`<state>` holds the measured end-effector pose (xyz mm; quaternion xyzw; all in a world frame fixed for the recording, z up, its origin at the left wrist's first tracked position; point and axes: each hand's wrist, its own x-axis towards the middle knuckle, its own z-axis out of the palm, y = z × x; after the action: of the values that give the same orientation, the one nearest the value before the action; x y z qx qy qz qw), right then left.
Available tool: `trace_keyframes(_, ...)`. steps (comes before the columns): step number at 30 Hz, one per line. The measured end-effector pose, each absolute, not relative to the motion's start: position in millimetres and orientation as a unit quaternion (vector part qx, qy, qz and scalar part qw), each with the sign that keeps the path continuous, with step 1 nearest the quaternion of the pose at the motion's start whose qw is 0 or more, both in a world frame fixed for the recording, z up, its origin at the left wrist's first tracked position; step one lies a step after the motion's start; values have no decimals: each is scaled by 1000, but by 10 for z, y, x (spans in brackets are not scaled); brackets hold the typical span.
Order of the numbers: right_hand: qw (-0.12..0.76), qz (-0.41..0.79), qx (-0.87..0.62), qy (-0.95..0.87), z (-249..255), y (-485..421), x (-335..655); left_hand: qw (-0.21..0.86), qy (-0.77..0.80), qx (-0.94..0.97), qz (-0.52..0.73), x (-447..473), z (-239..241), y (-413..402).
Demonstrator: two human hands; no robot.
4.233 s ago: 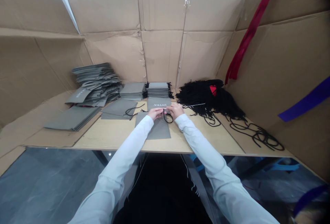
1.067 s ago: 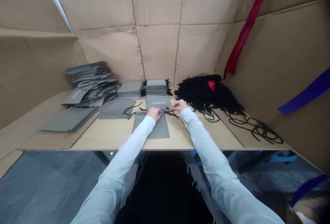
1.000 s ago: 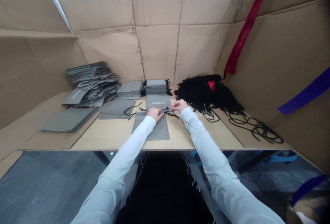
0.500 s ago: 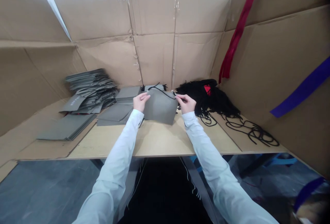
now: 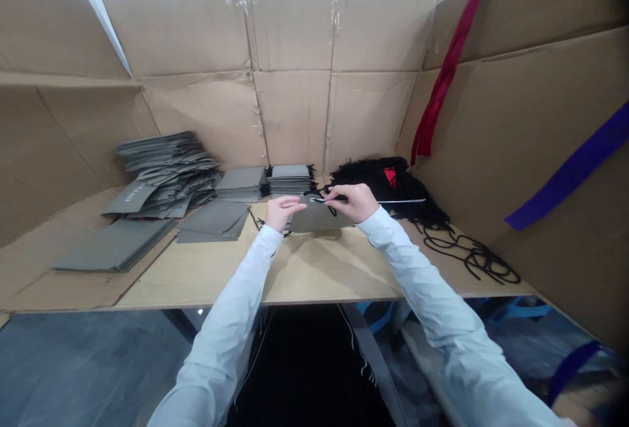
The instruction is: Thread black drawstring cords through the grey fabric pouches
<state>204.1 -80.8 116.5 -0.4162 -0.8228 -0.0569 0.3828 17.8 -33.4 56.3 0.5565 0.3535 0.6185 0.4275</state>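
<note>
My left hand [image 5: 285, 209] pinches the left top edge of a flat grey paper bag [image 5: 319, 219], which is lifted a little above the wooden table [image 5: 304, 270]. My right hand [image 5: 350, 201] is closed at the bag's top edge on a thin metal rod [image 5: 400, 202], which sticks out to the right. The rod's pale looped end [image 5: 317, 200] lies between my two hands. A short bit of black cord [image 5: 256, 220] hangs by my left hand.
A neat stack of corded grey bags [image 5: 289, 179] stands behind my hands. A heap of black cords [image 5: 388, 181] and loose cords [image 5: 472, 257] lie to the right. Grey bag piles [image 5: 162, 168], [image 5: 213, 221], [image 5: 115, 243] sit on the left. Cardboard walls [image 5: 295, 112] surround the table.
The bag lay flat on the table a second ago. Both hands lifted it upright toward the back stack, and it is now lower and tilted, with the rod showing to the right.
</note>
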Motion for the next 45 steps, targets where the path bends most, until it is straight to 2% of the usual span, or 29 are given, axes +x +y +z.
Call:
trace_keyframes(5,261,-41,-409,-873,1123,-768,2069,466,346,535,614,157,497,-309)
trace_keyframes(14,214,-52,-403,-889,1120,-733,2003,448,381,550,593,92,480,-361)
trace_keyframes(23,169,-186,-450,-857,1425,-1014,1810,446,372,569,583,115,450,-412)
trace_keyframes(32,96,-243,-410,-874,1630,-1025,1665,469,357,571,571,110,461,-440)
trace_keyframes(40,-52,-294,-340,-892,1850,-1088,1518,479,351,571,567,106,444,-445)
trace_keyframes(45,-99,-277,-356,-887,1926,-1013,1438,482,330,578,570,104,431,-443)
